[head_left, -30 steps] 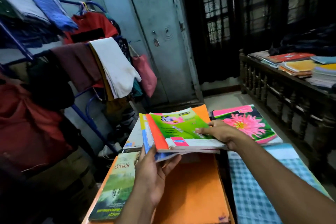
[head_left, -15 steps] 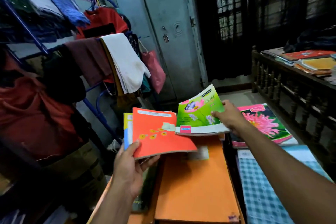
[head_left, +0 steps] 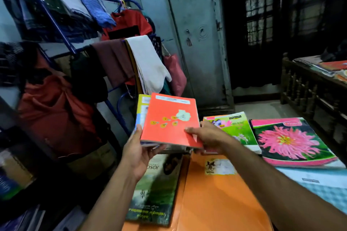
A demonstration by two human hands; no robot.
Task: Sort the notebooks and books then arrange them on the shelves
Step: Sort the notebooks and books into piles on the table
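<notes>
Across the table [head_left: 221, 210] in front of us, we see a big orange folder [head_left: 216, 193] spread wide, and to its right lies the pink flower notebook [head_left: 293, 141]. Beside that one now sits the green butterfly notebook [head_left: 234, 127]: half a second ago our right hand was lifting it off the stack, and now it lies flat on the table, so one item is sorted onto its pile. To the left of the folder lies the green landscape book [head_left: 154, 193], partly shadowed.

Up in the air we hold the small stack, topped by the red notebook [head_left: 170, 120] with a yellow one [head_left: 142, 105] peeking out behind. Our left hand [head_left: 138, 153] grips the stack's lower left corner, thumb on top, fingers curled beneath. Our right hand [head_left: 208, 138] has come back and pinches the red cover's lower right corner, likely to peel it off next.

Over at the far right, the wooden shelf [head_left: 308, 88] carries a few more books [head_left: 336, 67]; how many, we cannot quite tell at that blurred edge.
</notes>
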